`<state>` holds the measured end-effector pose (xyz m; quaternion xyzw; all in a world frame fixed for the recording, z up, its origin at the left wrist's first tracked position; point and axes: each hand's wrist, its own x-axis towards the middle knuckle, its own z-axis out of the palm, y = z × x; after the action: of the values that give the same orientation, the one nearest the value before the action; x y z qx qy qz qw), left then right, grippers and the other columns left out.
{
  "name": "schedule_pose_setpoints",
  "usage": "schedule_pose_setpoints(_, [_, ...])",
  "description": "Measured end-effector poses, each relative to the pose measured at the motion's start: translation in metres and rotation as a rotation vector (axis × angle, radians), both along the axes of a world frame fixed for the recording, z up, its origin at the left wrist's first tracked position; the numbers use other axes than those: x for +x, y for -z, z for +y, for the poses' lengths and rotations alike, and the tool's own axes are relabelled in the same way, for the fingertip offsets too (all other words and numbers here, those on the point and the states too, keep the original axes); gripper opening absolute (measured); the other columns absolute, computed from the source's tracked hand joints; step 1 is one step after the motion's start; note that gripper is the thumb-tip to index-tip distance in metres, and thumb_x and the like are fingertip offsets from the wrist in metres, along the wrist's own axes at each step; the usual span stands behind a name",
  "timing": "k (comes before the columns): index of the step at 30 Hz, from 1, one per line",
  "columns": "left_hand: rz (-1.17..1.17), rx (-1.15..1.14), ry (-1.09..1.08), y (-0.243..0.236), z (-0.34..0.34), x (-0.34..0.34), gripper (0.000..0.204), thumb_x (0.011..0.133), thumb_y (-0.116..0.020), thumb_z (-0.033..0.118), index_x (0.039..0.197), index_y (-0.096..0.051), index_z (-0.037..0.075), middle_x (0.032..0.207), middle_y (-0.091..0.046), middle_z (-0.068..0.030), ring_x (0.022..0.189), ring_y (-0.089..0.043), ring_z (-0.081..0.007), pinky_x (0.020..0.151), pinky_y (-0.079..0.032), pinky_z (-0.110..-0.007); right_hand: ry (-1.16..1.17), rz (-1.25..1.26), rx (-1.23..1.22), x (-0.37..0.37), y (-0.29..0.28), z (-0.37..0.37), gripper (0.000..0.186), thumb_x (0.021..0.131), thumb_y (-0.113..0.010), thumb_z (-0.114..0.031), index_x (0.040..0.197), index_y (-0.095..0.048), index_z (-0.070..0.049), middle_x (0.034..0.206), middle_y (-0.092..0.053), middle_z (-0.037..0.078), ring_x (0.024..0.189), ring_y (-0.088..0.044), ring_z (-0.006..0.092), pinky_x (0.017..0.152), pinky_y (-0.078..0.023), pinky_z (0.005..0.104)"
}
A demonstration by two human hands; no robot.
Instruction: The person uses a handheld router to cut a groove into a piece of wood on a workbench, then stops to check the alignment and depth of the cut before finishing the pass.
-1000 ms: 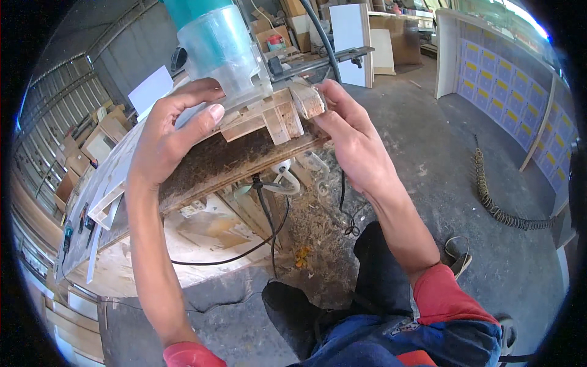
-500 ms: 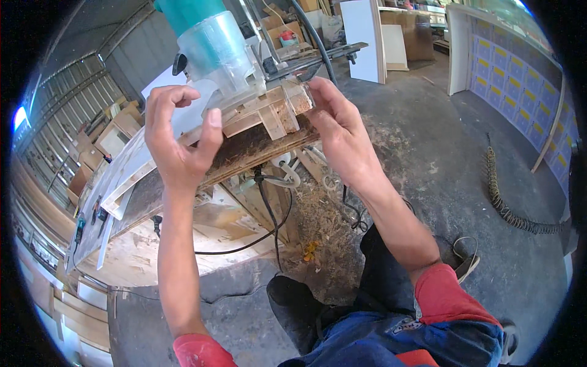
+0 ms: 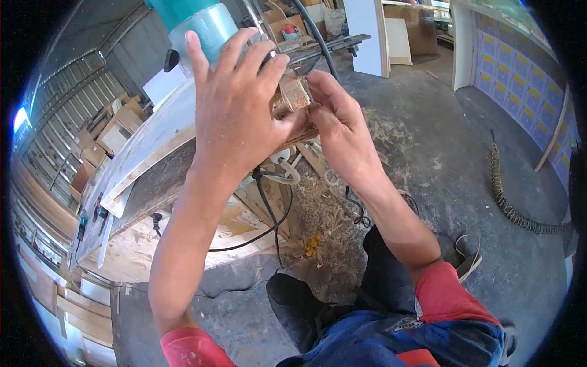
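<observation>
A teal power router (image 3: 199, 24) stands on a long wooden board (image 3: 153, 159) that slants from the lower left up to the middle. My left hand (image 3: 235, 110) wraps over the router's base with its fingers spread up the clear housing. Just to its right, my right hand (image 3: 339, 131) pinches a small chipboard piece (image 3: 293, 95) at the board's end. The router's base and the jig under it are hidden by my left hand.
A black cable (image 3: 269, 208) hangs under the board over sawdust on the concrete floor. A coiled air hose (image 3: 507, 196) lies at the right. White panels (image 3: 367, 30) lean at the back, and wooden frames (image 3: 92, 147) are stacked at the left.
My left hand has slid from the board's left side up onto the router's base. My right hand stays at the board's end. The view has closed in on the tool.
</observation>
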<state>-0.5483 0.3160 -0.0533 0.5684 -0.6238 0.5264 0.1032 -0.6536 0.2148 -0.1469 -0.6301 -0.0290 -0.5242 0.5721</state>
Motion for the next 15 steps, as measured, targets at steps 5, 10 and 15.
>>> schedule_pose_setpoints(5, [-0.037,-0.075,0.024,0.008,-0.006,0.006,0.044,0.068,-0.086,0.021,0.111,-0.075,0.014,0.126,-0.068,-0.0024,0.136,-0.052,-0.0249,0.124,-0.013,-0.067,0.104,-0.008,-0.090,-0.007,0.006,0.010,0.052,0.099,-0.044,0.002,0.150,-0.041,0.007,0.143,-0.055,0.022,0.132,-0.054,0.0257,0.114,-0.040,0.0362])
schedule_pose_setpoints(10, [-0.046,-0.089,0.055,0.009,-0.007,0.008,0.041,0.070,-0.085,0.022,0.110,-0.076,0.014,0.127,-0.069,-0.0022,0.136,-0.053,-0.0247,0.124,-0.013,-0.066,0.442,-0.108,-0.131,-0.041,0.005,0.016,0.035,0.103,-0.050,-0.005,0.136,-0.055,0.007,0.117,-0.069,0.017,0.105,-0.067,0.0206,0.095,-0.051,0.0322])
schedule_pose_setpoints(15, [-0.031,-0.099,0.058,0.011,-0.009,0.009,0.043,0.069,-0.085,0.023,0.110,-0.077,0.014,0.126,-0.069,-0.0023,0.135,-0.053,-0.0247,0.125,-0.013,-0.065,0.961,-0.200,-0.365,-0.022,-0.004,-0.054,0.020,0.101,-0.062,-0.015,0.116,-0.064,-0.002,0.082,-0.072,0.011,0.068,-0.071,0.0248,0.062,-0.055,0.0378])
